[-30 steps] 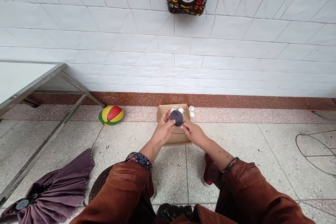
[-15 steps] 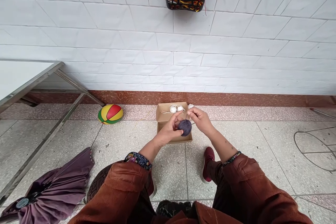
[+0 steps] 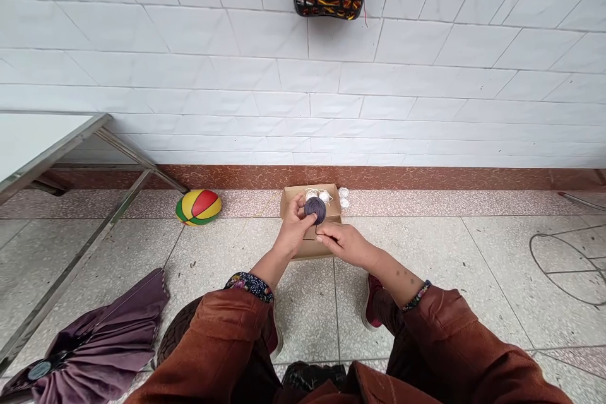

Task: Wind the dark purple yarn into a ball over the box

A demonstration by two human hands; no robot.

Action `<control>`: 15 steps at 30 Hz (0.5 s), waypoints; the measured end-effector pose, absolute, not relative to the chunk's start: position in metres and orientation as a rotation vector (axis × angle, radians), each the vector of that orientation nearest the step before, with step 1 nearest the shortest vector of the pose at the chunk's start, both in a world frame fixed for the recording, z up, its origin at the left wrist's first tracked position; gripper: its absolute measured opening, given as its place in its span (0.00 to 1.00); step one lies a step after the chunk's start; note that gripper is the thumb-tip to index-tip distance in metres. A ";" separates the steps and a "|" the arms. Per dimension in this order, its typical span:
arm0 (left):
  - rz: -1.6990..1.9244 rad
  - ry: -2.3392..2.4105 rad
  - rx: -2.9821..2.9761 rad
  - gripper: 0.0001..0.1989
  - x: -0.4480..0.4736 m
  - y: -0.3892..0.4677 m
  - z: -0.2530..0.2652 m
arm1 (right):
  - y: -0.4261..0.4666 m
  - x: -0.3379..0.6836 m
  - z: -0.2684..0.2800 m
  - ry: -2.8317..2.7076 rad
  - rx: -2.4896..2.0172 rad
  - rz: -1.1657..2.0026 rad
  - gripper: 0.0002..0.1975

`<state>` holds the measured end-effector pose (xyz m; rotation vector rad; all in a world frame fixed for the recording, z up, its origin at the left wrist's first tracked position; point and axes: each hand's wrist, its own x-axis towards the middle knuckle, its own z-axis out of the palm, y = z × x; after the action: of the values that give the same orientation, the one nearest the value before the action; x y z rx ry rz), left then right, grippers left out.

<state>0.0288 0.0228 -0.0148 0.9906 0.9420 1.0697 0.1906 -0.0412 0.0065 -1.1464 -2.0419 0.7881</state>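
Note:
A dark purple ball of yarn [image 3: 314,209] is held in my left hand [image 3: 294,225], with the fingers closed round its left side and the thumb across its lower front. Just below and to the right, my right hand [image 3: 345,243] pinches the dark yarn strand [image 3: 316,228] that hangs from the ball. Beneath both hands an open cardboard box [image 3: 290,192] lies on the floor. Small white yarn balls [image 3: 324,196] sit in its far part, partly covered by the purple ball.
More white balls [image 3: 344,197] lie right of the box. A striped rubber ball [image 3: 199,207] rests by a metal-legged table [image 3: 52,145] at left. A folded purple umbrella [image 3: 108,334] is at lower left, a wire rack [image 3: 568,273] at right. A black basket [image 3: 326,9] hangs on the tiled wall.
My left hand has shifted the yarn ball left and away from me. My right hand has dropped from above the ball to below it, still pinching the strand.

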 end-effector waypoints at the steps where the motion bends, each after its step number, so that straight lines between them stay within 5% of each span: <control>1: 1.052 0.956 1.047 0.37 0.029 0.022 -0.015 | -0.041 0.193 0.013 -1.997 -1.128 0.802 0.11; 9: 0.750 0.653 1.243 0.43 0.028 0.003 -0.006 | -0.014 0.225 0.016 -1.599 -1.268 0.635 0.13; 15: 0.930 0.574 1.070 0.38 0.028 0.004 -0.003 | -0.008 0.220 -0.022 -1.678 -1.488 0.715 0.12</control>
<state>0.0279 0.0038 -0.0035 1.0701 0.5735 0.9300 0.2203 -0.0077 -0.0216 -1.4878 -1.6779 0.7153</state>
